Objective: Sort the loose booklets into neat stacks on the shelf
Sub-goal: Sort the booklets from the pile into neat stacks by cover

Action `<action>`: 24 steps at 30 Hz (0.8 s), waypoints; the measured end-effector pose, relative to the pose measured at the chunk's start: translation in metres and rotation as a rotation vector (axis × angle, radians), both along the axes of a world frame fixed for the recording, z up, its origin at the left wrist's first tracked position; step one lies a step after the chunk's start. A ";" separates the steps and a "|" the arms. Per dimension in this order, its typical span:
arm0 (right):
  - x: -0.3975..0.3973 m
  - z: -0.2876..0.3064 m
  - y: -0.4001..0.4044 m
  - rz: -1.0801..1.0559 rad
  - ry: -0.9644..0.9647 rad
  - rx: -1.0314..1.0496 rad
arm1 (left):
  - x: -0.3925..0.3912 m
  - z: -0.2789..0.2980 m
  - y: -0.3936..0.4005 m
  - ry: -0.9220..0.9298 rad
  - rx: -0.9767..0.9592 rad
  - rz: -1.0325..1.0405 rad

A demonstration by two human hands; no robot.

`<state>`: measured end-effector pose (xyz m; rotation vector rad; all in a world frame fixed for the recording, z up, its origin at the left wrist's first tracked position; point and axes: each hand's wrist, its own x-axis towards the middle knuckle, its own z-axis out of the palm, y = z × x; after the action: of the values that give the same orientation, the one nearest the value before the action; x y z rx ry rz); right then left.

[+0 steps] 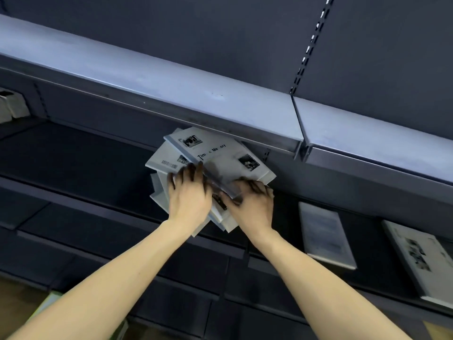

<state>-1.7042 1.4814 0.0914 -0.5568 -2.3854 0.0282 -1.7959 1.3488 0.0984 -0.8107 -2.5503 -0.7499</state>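
An untidy pile of several white booklets (220,155) lies on the dark middle shelf (73,153), fanned out at different angles; the top one has small photos and printed letters. My left hand (190,192) grips the pile's near left side, fingers curled over the upper covers. My right hand (252,202) holds the near right corner of the top booklet, fingers curled round its edge. Motion blur hides the fingertips.
A grey upper shelf (171,87) juts out just above the pile. Two more white booklets (326,231) (421,258) lie flat to the right on the same shelf. Pale objects (12,106) sit at the far left. Lower dark shelves run below my arms.
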 end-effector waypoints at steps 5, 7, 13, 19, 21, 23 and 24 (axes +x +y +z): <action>0.012 -0.004 -0.003 0.162 0.028 0.008 | -0.005 0.000 -0.003 -0.064 -0.071 0.055; 0.015 -0.005 0.006 0.283 0.072 0.029 | -0.006 0.000 -0.005 -0.100 -0.118 0.063; -0.003 0.009 0.034 0.014 -0.153 -0.411 | -0.008 0.003 -0.004 -0.124 -0.121 0.059; -0.010 0.028 0.046 -0.105 -0.288 -0.585 | -0.006 0.006 -0.002 -0.149 -0.135 0.071; -0.010 0.033 0.047 -0.160 -0.241 -0.542 | -0.007 0.009 -0.002 -0.140 -0.161 0.086; -0.010 0.036 0.053 -0.179 -0.161 -0.646 | -0.010 0.011 0.000 -0.136 -0.207 0.093; -0.008 0.037 0.056 -0.177 -0.123 -0.736 | -0.012 0.012 0.001 -0.140 -0.229 0.092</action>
<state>-1.7125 1.5374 0.1282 -1.1281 -2.3899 0.8372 -1.8078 1.3494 0.1106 -0.7262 -2.8153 -0.5086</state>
